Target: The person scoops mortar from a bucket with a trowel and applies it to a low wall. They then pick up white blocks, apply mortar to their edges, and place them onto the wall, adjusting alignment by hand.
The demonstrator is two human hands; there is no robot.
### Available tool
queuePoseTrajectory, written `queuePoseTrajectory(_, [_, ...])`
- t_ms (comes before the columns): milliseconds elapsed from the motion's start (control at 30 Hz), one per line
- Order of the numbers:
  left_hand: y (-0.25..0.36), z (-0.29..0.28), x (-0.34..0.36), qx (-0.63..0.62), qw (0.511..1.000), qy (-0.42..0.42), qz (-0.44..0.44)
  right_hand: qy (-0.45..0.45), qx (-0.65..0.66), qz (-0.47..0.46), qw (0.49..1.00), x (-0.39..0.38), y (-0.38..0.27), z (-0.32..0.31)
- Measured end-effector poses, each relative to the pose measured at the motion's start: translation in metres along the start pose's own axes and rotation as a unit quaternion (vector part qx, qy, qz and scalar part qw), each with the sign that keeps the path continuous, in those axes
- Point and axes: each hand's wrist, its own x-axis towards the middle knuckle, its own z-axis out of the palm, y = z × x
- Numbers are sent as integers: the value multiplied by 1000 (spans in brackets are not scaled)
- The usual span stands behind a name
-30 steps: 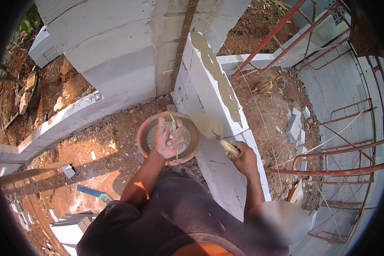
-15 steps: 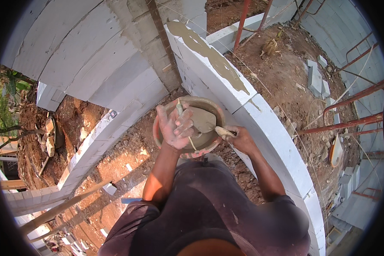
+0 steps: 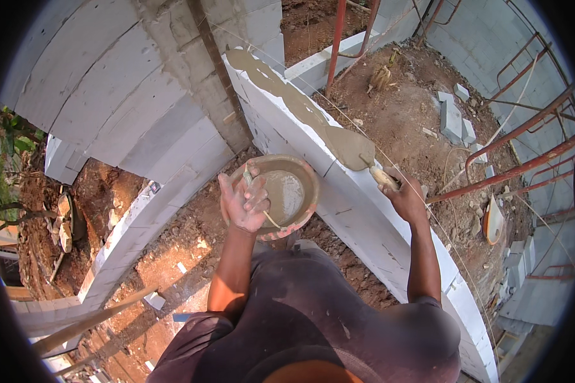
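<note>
The right hand (image 3: 406, 195) reaches forward over the wall (image 3: 345, 199), elbow slightly bent, fingers wrapped round the handle of the trowel (image 3: 353, 150). The left hand (image 3: 245, 201) is raised over the rim of the bucket (image 3: 310, 191), fingers curled, seemingly gripping its cord (image 3: 271, 219), which they partly hide. The trowel is at the wall's top, beside spread mortar (image 3: 294, 105); its blade points up-left, long axis roughly along the wall. Around lie rough earth (image 3: 415, 102) and red scaffolding (image 3: 511, 169).
</note>
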Motion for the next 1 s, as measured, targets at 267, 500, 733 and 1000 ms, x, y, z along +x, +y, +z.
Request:
queuePoseTrajectory(267, [-14,-22,-22,-15,999,38,-6,79,-144,-22,986,-7,-5,0])
queuePoseTrajectory(500, [-26,-19,-69,-4,998,62,7,128,-167,-14,977,-38,-36,8])
queuePoseTrajectory(733, [-49,26,-107,12,995,97,-31,-177,-125,-94,972,-145,-57,76])
queuePoseTrajectory(1000, [-73,55,-123,-59,995,16,-80,-257,-106,-79,957,-162,-35,191])
